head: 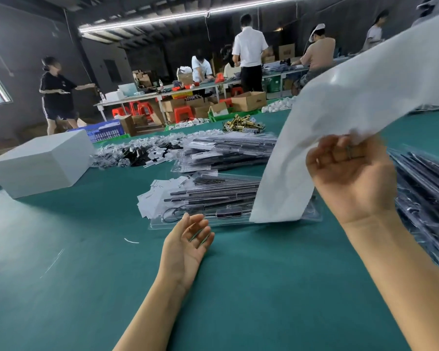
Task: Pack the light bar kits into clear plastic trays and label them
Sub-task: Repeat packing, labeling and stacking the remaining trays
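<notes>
A clear plastic tray (235, 221) is lying on the green tabletop (86, 287) just ahead of the person, already carrying dark light bars (213, 192), a coiled cable and a small black unit. A long white strip (322, 138), most likely label backing, is hanging over the tray's right end, its lower edge reaching down to the tray's front rim. The right hand (350, 173) is raised, palm toward the camera, and is pinching the strip between curled fingers. The left hand (188, 239) is resting palm-up and relaxed on the tabletop, grasping nothing, its fingertips just beside the tray's near edge.

The labelling step seems to be in hand: the kit looks packed and the strip is being brought to it. The next move probably calls for the left hand to peel or steady a label while the right keeps tension on the strip.

Behind the tray, filled trays are stacking up (228, 150), with bagged small parts (137, 155) to their left and a white box (39, 160) further left.
</notes>
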{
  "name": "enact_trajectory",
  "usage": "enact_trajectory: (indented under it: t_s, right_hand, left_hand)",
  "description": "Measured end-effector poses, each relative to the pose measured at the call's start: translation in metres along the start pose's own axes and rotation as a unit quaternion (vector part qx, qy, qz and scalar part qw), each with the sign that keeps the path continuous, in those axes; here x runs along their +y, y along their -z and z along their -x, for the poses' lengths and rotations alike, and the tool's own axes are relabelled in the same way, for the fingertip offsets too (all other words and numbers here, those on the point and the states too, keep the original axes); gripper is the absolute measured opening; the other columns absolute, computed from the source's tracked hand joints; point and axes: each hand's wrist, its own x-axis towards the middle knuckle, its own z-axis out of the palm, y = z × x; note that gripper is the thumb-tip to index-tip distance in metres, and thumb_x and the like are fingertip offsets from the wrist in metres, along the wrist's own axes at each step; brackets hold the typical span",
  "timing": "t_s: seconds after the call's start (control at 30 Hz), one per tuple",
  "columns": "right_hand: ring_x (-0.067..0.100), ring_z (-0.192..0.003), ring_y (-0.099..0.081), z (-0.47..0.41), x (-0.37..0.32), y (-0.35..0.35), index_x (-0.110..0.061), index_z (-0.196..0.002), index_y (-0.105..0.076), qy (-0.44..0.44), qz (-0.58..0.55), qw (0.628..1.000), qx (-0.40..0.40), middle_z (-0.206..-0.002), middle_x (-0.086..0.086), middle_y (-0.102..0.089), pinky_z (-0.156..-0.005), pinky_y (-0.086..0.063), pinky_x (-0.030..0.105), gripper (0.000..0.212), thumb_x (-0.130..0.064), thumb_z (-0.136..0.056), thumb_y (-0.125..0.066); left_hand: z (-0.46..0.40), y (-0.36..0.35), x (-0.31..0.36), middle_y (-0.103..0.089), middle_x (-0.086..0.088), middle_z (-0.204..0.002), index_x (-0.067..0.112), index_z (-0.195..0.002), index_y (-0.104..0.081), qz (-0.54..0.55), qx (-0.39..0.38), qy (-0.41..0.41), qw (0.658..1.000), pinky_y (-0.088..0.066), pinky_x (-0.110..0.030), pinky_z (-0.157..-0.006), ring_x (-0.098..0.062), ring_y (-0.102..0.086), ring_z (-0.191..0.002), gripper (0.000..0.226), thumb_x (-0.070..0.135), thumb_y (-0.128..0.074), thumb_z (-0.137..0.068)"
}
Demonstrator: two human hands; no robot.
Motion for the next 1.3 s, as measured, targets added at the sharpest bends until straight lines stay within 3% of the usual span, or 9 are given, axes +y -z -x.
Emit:
enact_trajectory:
  t_s: [0.13,0.3,0.43,0.67,0.77,0.87,1.0,1.1,1.3]
  right_hand:
    - [0.015,-0.087,-0.063,0.003,-0.019,-0.008,-0.017,-0.07,-0.066,0.04,-0.026,0.996,-0.074,-0.071,-0.004,-0.064,-0.083,-0.045,0.03,0.011,-0.016,-0.078,-0.058]
    - [0.016,-0.085,-0.067,0.004,-0.01,-0.007,-0.012,-0.067,-0.067,0.032,0.007,0.999,-0.009,-0.072,0.0,-0.069,-0.078,-0.049,0.027,0.026,-0.009,-0.084,-0.048]
    - [0.013,-0.068,-0.065,-0.007,0.012,0.012,-0.003,-0.085,-0.058,-0.04,0.19,0.981,0.03,-0.076,0.005,-0.065,-0.062,-0.053,0.023,0.014,0.004,-0.084,-0.045]
    - [0.011,-0.079,-0.06,0.004,0.053,0.054,-0.017,-0.081,-0.061,-0.131,0.682,0.716,-0.071,-0.084,-0.002,-0.066,-0.069,-0.045,0.017,0.022,0.004,-0.079,-0.067]
    - [0.004,-0.08,-0.054,0.006,0.062,0.061,-0.022,-0.092,-0.058,-0.156,0.719,0.672,-0.08,-0.094,-0.006,-0.061,-0.066,-0.039,0.016,0.024,-0.003,-0.079,-0.066]
    - [0.007,-0.084,-0.056,0.009,0.067,0.063,-0.022,-0.11,-0.058,-0.187,0.702,0.679,-0.103,-0.109,-0.007,-0.058,-0.072,-0.043,0.02,0.036,-0.003,-0.08,-0.064]
    - [0.014,-0.099,-0.064,0.01,0.068,0.061,-0.028,-0.112,-0.059,-0.223,0.61,0.753,-0.104,-0.115,-0.006,-0.06,-0.082,-0.055,0.026,0.04,0.002,-0.085,-0.062]
    - [0.015,-0.1,-0.064,0.013,0.073,0.061,-0.028,-0.113,-0.06,-0.232,0.613,0.745,-0.124,-0.115,-0.004,-0.062,-0.083,-0.056,0.028,0.044,0.006,-0.085,-0.059]
    - [0.025,-0.094,-0.069,0.011,0.077,0.066,-0.018,-0.109,-0.065,-0.216,0.496,0.841,-0.033,-0.104,0.012,-0.071,-0.082,-0.058,0.039,0.037,0.009,-0.083,-0.063]
  left_hand:
    - [0.0,0.001,0.0,-0.066,-0.005,-0.079,0.006,-0.093,-0.064,-0.002,-0.013,0.011,1.0,-0.057,-0.028,-0.065,-0.016,-0.062,-0.068,0.03,0.032,-0.06,-0.079]
    - [0.001,0.002,-0.001,-0.066,-0.005,-0.079,0.006,-0.092,-0.065,-0.004,-0.016,0.013,1.0,-0.055,-0.029,-0.068,-0.016,-0.062,-0.069,0.031,0.032,-0.062,-0.076]
    - [-0.001,0.003,-0.002,-0.067,-0.006,-0.08,0.006,-0.092,-0.066,-0.007,-0.013,0.013,1.0,-0.054,-0.031,-0.071,-0.018,-0.065,-0.071,0.031,0.032,-0.063,-0.075]
    - [-0.003,0.001,-0.003,-0.071,-0.016,-0.105,0.003,-0.105,-0.062,-0.033,-0.02,0.01,0.999,-0.052,-0.036,-0.083,-0.027,-0.07,-0.097,0.048,0.042,-0.062,-0.077]
    - [0.0,-0.005,-0.008,-0.07,-0.018,-0.11,0.002,-0.115,-0.057,-0.099,-0.043,0.007,0.994,-0.057,-0.034,-0.082,-0.028,-0.068,-0.103,0.061,0.04,-0.076,-0.071]
    - [0.003,-0.004,-0.015,-0.068,-0.018,-0.115,0.005,-0.122,-0.054,-0.182,-0.08,-0.018,0.98,-0.057,-0.03,-0.083,-0.028,-0.067,-0.106,0.059,0.02,-0.077,-0.07]
    - [0.002,-0.001,-0.015,-0.071,-0.014,-0.109,0.012,-0.124,-0.053,-0.234,-0.068,-0.039,0.969,-0.056,-0.03,-0.073,-0.026,-0.07,-0.095,0.06,0.01,-0.072,-0.067]
    - [0.006,-0.002,-0.016,-0.072,-0.017,-0.102,0.004,-0.116,-0.059,-0.219,-0.114,-0.017,0.969,-0.059,-0.031,-0.069,-0.025,-0.071,-0.085,0.044,-0.004,-0.071,-0.074]
    - [0.006,-0.003,-0.016,-0.072,-0.017,-0.102,0.0,-0.107,-0.062,-0.219,-0.079,-0.031,0.972,-0.057,-0.029,-0.074,-0.022,-0.07,-0.086,0.027,-0.011,-0.06,-0.083]
